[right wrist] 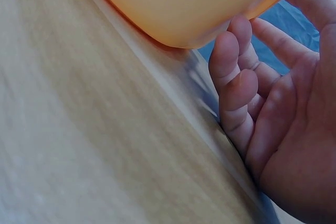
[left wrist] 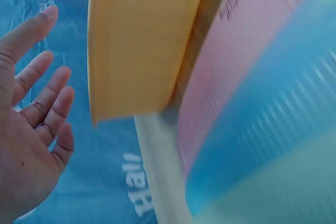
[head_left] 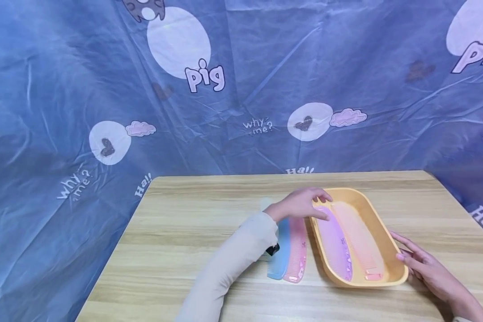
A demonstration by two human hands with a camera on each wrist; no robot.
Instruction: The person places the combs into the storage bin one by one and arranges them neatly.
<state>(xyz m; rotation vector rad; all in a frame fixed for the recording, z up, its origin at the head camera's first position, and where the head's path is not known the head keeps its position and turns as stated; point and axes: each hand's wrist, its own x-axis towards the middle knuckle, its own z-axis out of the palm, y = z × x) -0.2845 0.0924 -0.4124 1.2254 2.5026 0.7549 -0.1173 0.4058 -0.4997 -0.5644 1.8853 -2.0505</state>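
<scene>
A yellow tray (head_left: 371, 214) stands on the table, holding a purple comb (head_left: 335, 241) and a pale pink comb (head_left: 360, 237). Over the tray's left rim reaches my left hand (head_left: 303, 203), its fingers loosely spread above the upper end of the purple comb. The left wrist view shows this hand (left wrist: 37, 103) with nothing in its grasp. At the tray's right side, my right hand (head_left: 424, 268) holds the rim, thumb at the edge and fingers against the outer wall. Seen from the right wrist, the fingers of that hand (right wrist: 278, 93) are curved beside the tray's corner.
Left of the tray lie a pink comb (head_left: 295, 255), a blue comb (head_left: 279, 257) and a pale green comb (left wrist: 278, 182), partly under my left arm. The wooden table (head_left: 165, 232) ends at a blue printed cloth (head_left: 241, 89) behind it.
</scene>
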